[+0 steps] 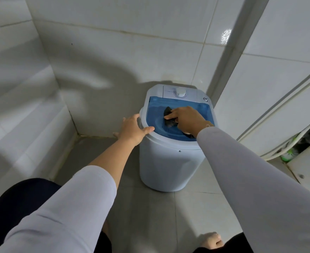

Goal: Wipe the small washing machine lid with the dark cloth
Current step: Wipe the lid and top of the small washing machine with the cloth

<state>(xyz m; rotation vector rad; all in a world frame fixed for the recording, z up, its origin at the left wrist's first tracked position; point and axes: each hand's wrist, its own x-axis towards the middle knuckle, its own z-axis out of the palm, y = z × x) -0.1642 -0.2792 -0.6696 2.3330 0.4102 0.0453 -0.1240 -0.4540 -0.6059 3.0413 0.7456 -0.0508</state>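
Small washing machine [170, 161]: white round tub, stands on the grey tiled floor [150, 216] in a corner of the white tiled walls [114, 42]. White control panel at the back edge with one round dial [180, 92].

Lid [155, 114]: translucent blue, closed, flat on top of the tub.

Dark cloth [168, 115]: bunched up, lying on the lid about mid-way, pinned under the right hand. Parts stick out past the fingers on the far side and the near side; a further dark bit shows by the wrist near the lid's front edge.

Right hand [184, 119]: palm down on the cloth, fingers curled over it and clamped on it, index finger pointing left across the lid. Grey sleeve down to the wrist.

Left hand [134, 127]: holds nothing. Fingers straight and spread apart, resting on the white rim at the tub's left side, thumb along the rim's front edge, touching. Sleeve pushed up to the mid-forearm.

Right of the machine: a white pipe [282, 106] runs diagonally along the wall, with hoses and something green [287, 155] low behind it; too small to tell what.

Bottom edge: dark trousers and a bare foot [212, 241] on the floor.
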